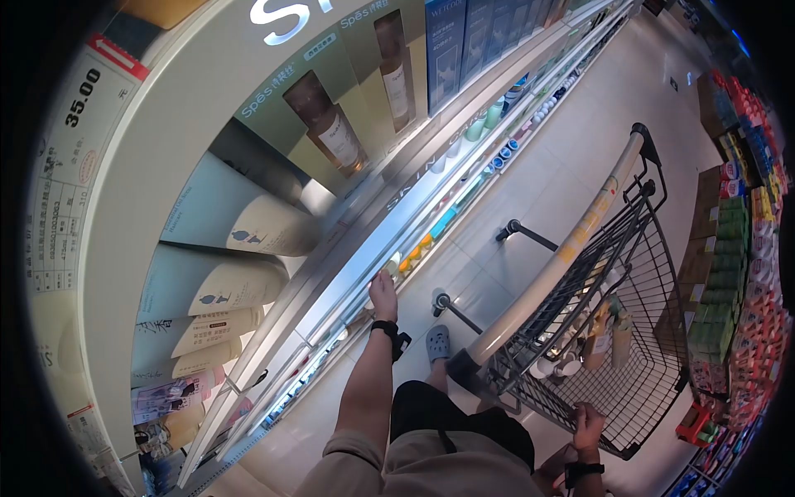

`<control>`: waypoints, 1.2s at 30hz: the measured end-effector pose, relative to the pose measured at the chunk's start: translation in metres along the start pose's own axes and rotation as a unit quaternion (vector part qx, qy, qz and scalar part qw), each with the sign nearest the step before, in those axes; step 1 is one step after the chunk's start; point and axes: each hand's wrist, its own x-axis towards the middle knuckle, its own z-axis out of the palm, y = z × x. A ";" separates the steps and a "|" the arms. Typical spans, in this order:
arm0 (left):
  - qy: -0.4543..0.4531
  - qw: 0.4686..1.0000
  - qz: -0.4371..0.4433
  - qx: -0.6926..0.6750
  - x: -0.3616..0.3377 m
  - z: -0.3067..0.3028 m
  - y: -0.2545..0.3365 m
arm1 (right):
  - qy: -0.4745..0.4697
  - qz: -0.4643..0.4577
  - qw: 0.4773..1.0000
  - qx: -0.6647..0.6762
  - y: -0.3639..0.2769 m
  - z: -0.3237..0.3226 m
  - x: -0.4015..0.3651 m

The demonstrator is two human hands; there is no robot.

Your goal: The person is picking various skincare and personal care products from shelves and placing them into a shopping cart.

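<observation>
My left hand (383, 296) reaches to the lower shelf, its fingers closed round a small pale green item (392, 267) beside yellow-orange packs (416, 253). Low on the right, my right hand (589, 424) is curled closed by the near side of the black wire shopping cart (654, 290). What it grips, if anything, cannot be made out. The cart's beige handle (571, 248) runs diagonally between my two hands, touched by neither. Inside the basket lie a brown-labelled pack (598, 344) and white round containers (566, 365).
Shelves at the left hold light blue tubes (219, 286) and green boxes with bottles (331, 132). A price label (79, 124) borders the far left. Stacked green packs (719, 290) stand beyond the cart. A grey clog (438, 342) shows on the tiled floor (580, 116).
</observation>
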 end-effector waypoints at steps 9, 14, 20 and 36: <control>0.005 0.983 0.050 0.174 0.009 0.037 0.028 | 0.003 -0.006 1.000 0.007 -0.004 -0.002 0.012; 0.046 0.973 0.091 0.209 0.015 0.053 0.026 | 0.000 -0.002 1.000 0.002 0.002 0.000 0.014; 0.091 0.948 0.168 0.253 0.024 0.050 0.010 | 0.007 -0.022 1.000 -0.002 0.002 0.000 0.024; -0.079 0.982 -0.050 -0.164 -0.004 0.007 0.011 | -0.013 0.014 1.000 0.019 -0.006 0.003 0.017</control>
